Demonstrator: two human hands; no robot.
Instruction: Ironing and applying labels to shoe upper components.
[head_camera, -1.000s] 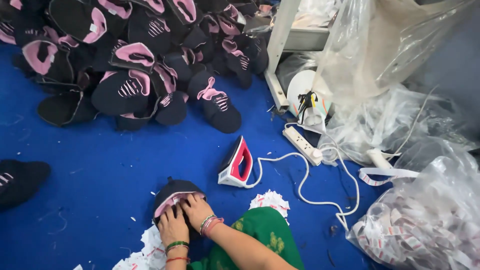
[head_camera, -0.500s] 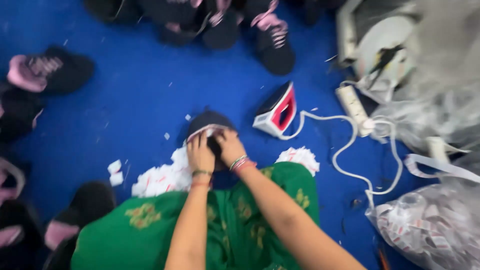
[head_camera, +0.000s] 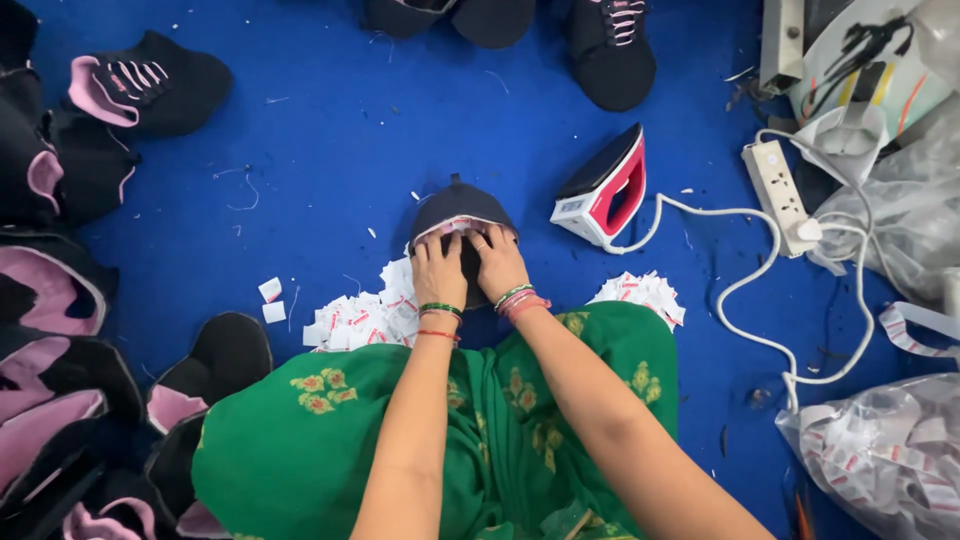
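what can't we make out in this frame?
Head view only:
- Rear of the shoe upper: hidden under the left hand and right hand.
- Print on the labels: too small.
- Iron soleplate: faces away.
- Bag of labels: cut by right and bottom edges.

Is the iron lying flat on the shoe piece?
No, the iron stands on its end on the blue floor, apart from the dark shoe upper that both hands press.

White-and-red paper labels (head_camera: 360, 320) heaped left of the green garment (head_camera: 330, 430), smaller heap (head_camera: 642, 293) at its right, clear bag of labels (head_camera: 885, 450) far right.
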